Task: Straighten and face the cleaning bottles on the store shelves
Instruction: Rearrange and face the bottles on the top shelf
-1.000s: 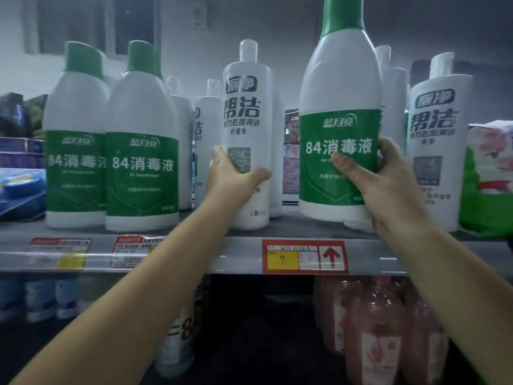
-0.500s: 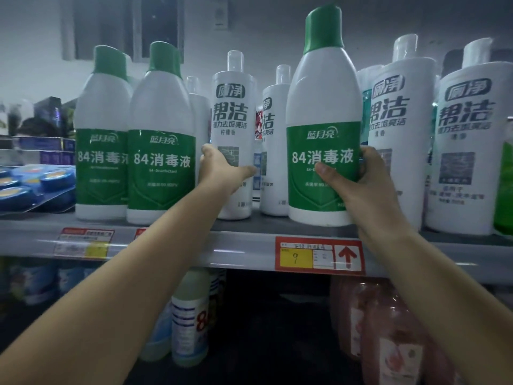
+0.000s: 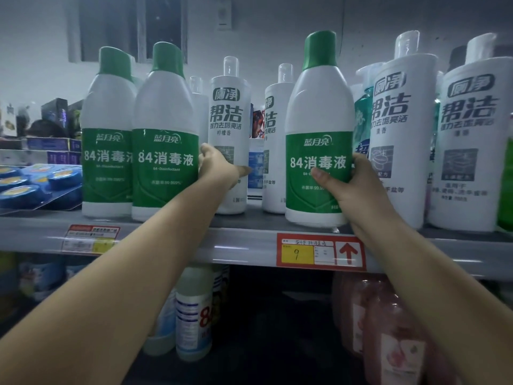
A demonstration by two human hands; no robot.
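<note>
My right hand (image 3: 350, 187) grips a white disinfectant bottle with a green label and green cap (image 3: 319, 112), standing upright at the shelf's front edge, label facing me. My left hand (image 3: 219, 169) is closed around a slim white toilet-cleaner bottle with a clear cap (image 3: 228, 112), set further back. Two more green-label bottles (image 3: 163, 129) stand side by side at the left, labels forward. Another slim white bottle (image 3: 276, 129) stands between my hands, turned partly sideways.
Two large white toilet-cleaner bottles (image 3: 469, 140) stand at the right on the grey shelf (image 3: 249, 240). Blue packs (image 3: 36, 184) lie at the far left. A red price tag (image 3: 320, 251) hangs on the shelf edge. Pink and white bottles (image 3: 194, 312) fill the lower shelf.
The green-label bottle in my right hand has come down from a raised position and now stands on the shelf edge. My left hand has stayed on the slim white bottle.
</note>
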